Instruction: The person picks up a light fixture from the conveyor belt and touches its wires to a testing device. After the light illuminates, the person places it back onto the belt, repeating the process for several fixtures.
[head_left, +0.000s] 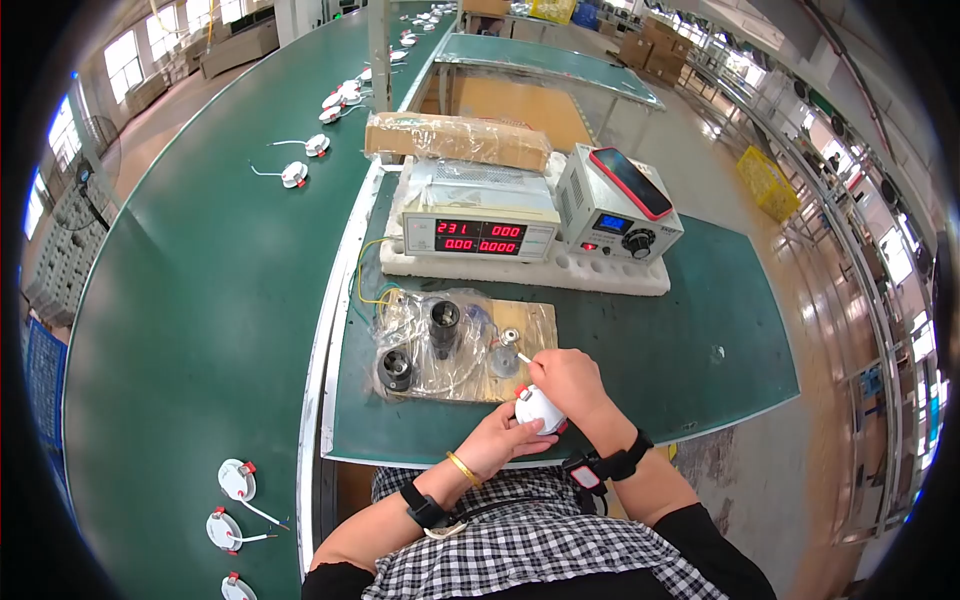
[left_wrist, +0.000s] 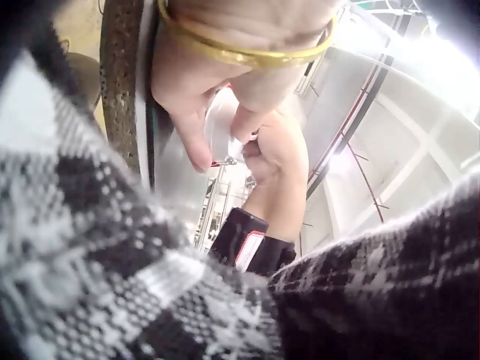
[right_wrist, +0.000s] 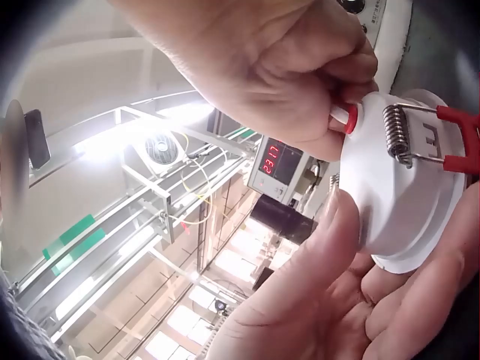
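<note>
A round white lamp (head_left: 537, 410) with red-tipped spring clips is held in my left hand (head_left: 500, 440), at the table's front edge. In the right wrist view the left thumb and fingers grip the lamp's body (right_wrist: 390, 180). My right hand (head_left: 572, 385) pinches the white cable (head_left: 524, 358) that leaves the lamp through a red grommet (right_wrist: 350, 118). The cable's end points at the wooden board (head_left: 540, 325), near a small metal part (head_left: 510, 337). In the left wrist view the left hand (left_wrist: 232, 97) hides most of the lamp.
Two black sockets (head_left: 444, 320) (head_left: 396, 368) stand on the plastic-covered board. Behind are a meter (head_left: 480, 238) with red digits and a power unit (head_left: 615, 225) with a phone (head_left: 631, 183) on top. More lamps (head_left: 237, 480) lie on the green belt (head_left: 180, 330) at left.
</note>
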